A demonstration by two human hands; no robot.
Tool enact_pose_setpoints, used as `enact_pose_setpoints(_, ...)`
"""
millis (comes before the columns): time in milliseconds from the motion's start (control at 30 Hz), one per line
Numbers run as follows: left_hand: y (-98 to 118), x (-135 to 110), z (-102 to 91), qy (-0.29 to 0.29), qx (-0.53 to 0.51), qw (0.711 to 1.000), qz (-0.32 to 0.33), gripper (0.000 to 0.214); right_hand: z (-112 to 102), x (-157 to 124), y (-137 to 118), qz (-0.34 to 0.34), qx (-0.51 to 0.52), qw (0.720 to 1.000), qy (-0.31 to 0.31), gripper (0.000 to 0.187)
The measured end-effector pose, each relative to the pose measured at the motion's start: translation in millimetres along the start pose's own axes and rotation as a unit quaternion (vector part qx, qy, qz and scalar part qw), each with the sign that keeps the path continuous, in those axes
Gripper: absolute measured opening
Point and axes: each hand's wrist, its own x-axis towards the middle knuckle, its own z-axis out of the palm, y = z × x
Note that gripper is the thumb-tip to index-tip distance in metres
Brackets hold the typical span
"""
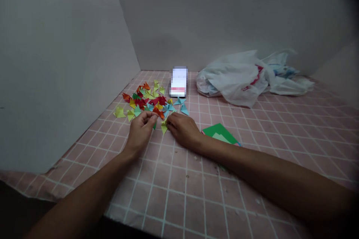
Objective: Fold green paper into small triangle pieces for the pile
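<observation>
**Q:** What did the fingers show, starting at their tips?

**A:** The fingers of the left hand were curled together and appeared pinched on a green scrap, of which only a sliver showed. The fingertips of the right hand were bunched and closed on the edge of a yellow folded piece. This piece lay on the tiled surface between the two hands. Both palms faced down, low over the tiles.

**Q:** And just beyond the hands?

**A:** A heap of folded pieces in red, orange, yellow, green and pale blue was spread loosely on the tiles, its near edge touching the fingertips. Green sheets lay flat beside the right wrist, partly under the forearm.

**Q:** How far along did the folding seem?

**A:** As a judgement only, well along. Many pieces lay finished in the heap, while the flat sheets were not yet folded and two pieces were in the fingers.

**Q:** Were there containers?

**A:** Nothing held the pieces, which lay bare on the surface. Well apart, at the far right, white plastic bags lay crumpled. Something blue showed at one mouth, but the rest of their contents could not be told. A blurred box stood just behind the heap, and a grey panel closed the left side.
</observation>
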Motion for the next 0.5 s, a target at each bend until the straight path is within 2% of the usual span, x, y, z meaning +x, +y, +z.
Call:
enact_pose_setpoints(133, 4.4, 0.3, -4.1, 0.036, -0.009, 0.999, 0.035, 0.018, -5.6, -0.3, 3.4, 0.0, 0.032, 0.999, 0.02, 0.017)
enact_pose_setpoints(233, 7.5, 1.4, -7.5, 0.07, -0.002, 0.995, 0.075, 0.016, -18.3, -0.2, 6.9, -0.011, 0.048, 0.997, 0.051, 0.015)
enact_pose_setpoints(400, 4.4, 5.9, -12.7, 0.12, 0.023, 0.983, 0.136, 0.014, -58.6, 2.4, 9.1, -0.012, 0.052, 0.988, 0.148, 0.011)
enact_pose_setpoints(500, 1.5, 7.3, -15.3, 0.135, 0.074, 0.966, 0.205, 0.015, -84.8, -2.7, 9.1, 0.006, 0.021, 0.99, 0.142, 0.012)
